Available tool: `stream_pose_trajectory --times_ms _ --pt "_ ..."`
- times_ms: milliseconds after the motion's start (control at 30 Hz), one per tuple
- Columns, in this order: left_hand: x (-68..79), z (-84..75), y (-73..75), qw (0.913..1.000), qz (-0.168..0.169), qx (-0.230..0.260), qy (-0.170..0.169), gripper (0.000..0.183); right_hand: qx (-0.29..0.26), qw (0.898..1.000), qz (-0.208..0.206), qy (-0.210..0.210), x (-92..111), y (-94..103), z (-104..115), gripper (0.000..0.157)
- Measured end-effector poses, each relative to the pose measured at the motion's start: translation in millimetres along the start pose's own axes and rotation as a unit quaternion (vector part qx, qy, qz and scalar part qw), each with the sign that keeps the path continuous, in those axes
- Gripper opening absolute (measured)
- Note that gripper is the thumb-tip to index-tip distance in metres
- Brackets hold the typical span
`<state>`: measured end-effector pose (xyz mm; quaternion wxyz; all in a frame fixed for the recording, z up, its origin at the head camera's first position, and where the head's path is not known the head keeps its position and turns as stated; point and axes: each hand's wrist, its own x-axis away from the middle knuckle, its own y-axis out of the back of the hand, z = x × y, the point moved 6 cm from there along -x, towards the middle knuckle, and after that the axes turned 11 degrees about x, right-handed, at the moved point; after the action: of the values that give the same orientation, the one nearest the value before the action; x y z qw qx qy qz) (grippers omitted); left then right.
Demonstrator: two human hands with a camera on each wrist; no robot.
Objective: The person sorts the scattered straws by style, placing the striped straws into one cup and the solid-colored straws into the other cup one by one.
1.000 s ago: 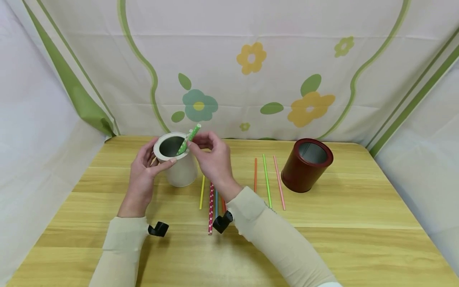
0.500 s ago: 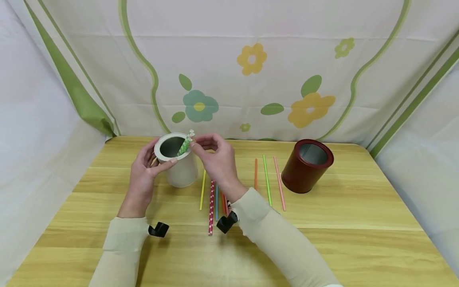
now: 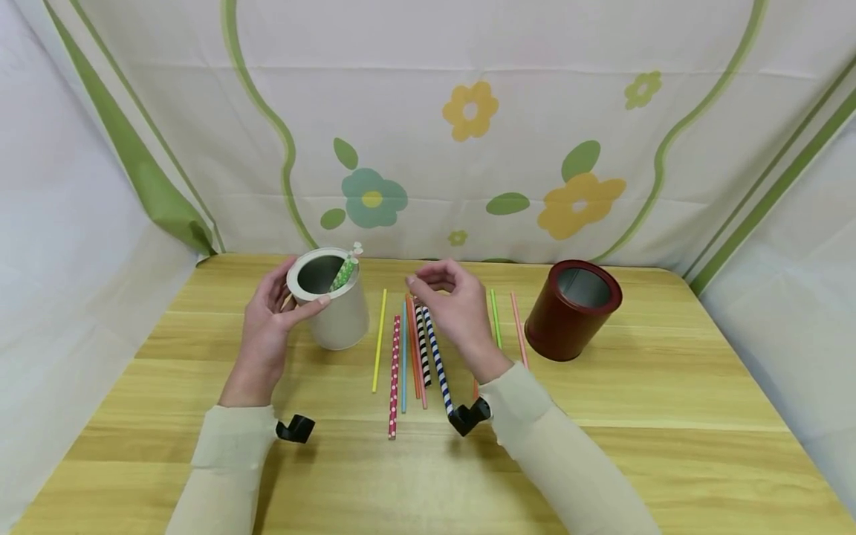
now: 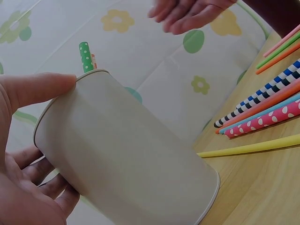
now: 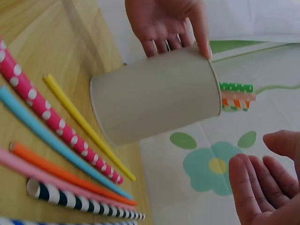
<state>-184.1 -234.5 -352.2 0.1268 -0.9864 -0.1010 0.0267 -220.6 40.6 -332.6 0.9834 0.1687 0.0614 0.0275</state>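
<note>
My left hand holds a white can standing on the table, thumb at its rim and fingers round its side. Leaning inside the can are a green polka-dot straw and an orange-striped straw; their lower parts are hidden. To the can's right, my right hand hovers with loosely bent fingers and nothing in them. Below it lie a black-striped straw and a blue-striped straw. Nearer the can are a yellow straw, a magenta dotted straw and a light-blue straw.
A dark red can stands on the right with its top open. Left of it lie a pink straw and a green straw, with an orange straw partly behind the right wrist. A flowered cloth hangs behind the table.
My right hand has lowered the green dotted straw into the white can, let go of it and moved right over the table's straws. The left hand has kept its hold on the can.
</note>
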Motion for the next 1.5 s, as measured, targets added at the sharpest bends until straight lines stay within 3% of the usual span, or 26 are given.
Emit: stream_pose_trajectory --times_ms 167,300,400,667,800,1000,1500 --pt "-0.6 0.7 0.1 1.0 -0.002 0.004 -0.003 0.088 0.029 0.998 0.019 -0.061 3 6.9 -31 0.022" --pt "-1.0 1.1 -0.4 1.0 -0.002 0.005 -0.002 0.088 0.075 0.99 0.041 -0.117 8 10.8 -60 0.023" --pt "-0.8 0.8 -0.4 1.0 -0.003 0.006 -0.002 0.088 0.116 0.983 0.053 -0.135 12 12.7 -74 0.024" --pt "0.1 0.5 0.7 1.0 -0.005 0.005 -0.002 0.087 0.27 0.953 0.088 -0.103 17 5.6 -78 0.024" --pt "-0.4 0.7 0.5 1.0 -0.003 0.006 -0.004 0.087 0.305 0.944 0.092 -0.081 16 1.0 -74 0.022" --pt "-0.3 1.0 0.3 1.0 -0.001 0.008 -0.004 0.086 0.324 0.939 0.085 -0.08 15 -1.1 -72 0.021" --pt "0.1 0.6 0.4 1.0 -0.001 0.004 -0.003 0.086 0.307 0.943 0.075 -0.101 15 1.2 -75 0.02"
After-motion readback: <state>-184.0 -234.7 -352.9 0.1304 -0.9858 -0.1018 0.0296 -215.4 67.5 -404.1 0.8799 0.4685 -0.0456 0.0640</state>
